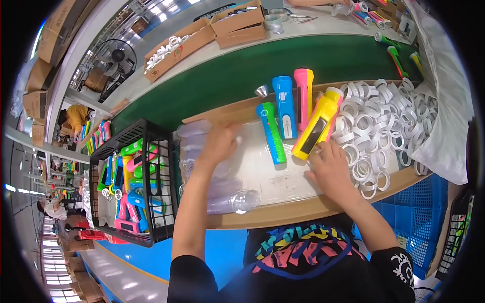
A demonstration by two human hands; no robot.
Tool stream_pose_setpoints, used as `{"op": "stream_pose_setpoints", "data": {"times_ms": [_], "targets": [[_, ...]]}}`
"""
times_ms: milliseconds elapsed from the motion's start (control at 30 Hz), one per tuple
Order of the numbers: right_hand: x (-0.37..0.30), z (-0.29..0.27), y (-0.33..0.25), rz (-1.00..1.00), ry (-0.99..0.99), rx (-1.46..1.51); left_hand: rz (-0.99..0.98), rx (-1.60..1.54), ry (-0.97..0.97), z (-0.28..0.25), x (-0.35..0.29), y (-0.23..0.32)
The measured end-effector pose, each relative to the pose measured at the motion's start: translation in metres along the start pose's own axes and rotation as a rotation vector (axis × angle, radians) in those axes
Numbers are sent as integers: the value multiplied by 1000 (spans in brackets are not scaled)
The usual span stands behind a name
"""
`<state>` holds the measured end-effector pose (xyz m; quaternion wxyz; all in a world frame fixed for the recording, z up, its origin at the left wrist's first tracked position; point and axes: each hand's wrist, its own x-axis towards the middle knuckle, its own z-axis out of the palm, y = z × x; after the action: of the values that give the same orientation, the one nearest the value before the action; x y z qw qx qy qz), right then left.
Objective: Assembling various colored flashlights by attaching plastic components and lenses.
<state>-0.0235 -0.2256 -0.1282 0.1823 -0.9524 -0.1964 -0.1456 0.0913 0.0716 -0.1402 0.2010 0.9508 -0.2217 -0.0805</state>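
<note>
My left hand (222, 142) reaches over rows of nested clear plastic lenses (227, 202), its fingers curled and slightly blurred; a small pale thing shows at the fingertips. My right hand (329, 164) is open, thumb apart, its fingertips at the lower end of a yellow flashlight (314, 130). That flashlight leans over a pink and yellow flashlight (303, 93). Beside them lie a blue flashlight (285, 106) and a green and blue flashlight (273, 132). A small silver reflector cup (261, 91) rests behind them. Many white rings (371, 121) are heaped right of my right hand.
A cardboard tray (298, 206) holds these parts. At left stands a black crate (151, 189) of colourful flashlights. Beyond the green belt (212, 78) are cardboard boxes (237, 25) and another person's hand (316, 2). A blue basket (414, 217) sits at lower right.
</note>
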Motion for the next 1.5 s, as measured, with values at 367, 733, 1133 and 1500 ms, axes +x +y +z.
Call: {"op": "stream_pose_setpoints", "data": {"times_ms": [367,733,1133,1500], "targets": [[-21,3,13,-134,-8,-121,212,224,378,33,-14,8],[-2,-30,-31,-54,-335,585,-14,-23,365,18,-7,0],[32,16,-62,-155,-32,780,-323,-904,180,-24,-76,100],[10,8,-41,129,72,1014,-376,-290,249,47,-3,91]]}}
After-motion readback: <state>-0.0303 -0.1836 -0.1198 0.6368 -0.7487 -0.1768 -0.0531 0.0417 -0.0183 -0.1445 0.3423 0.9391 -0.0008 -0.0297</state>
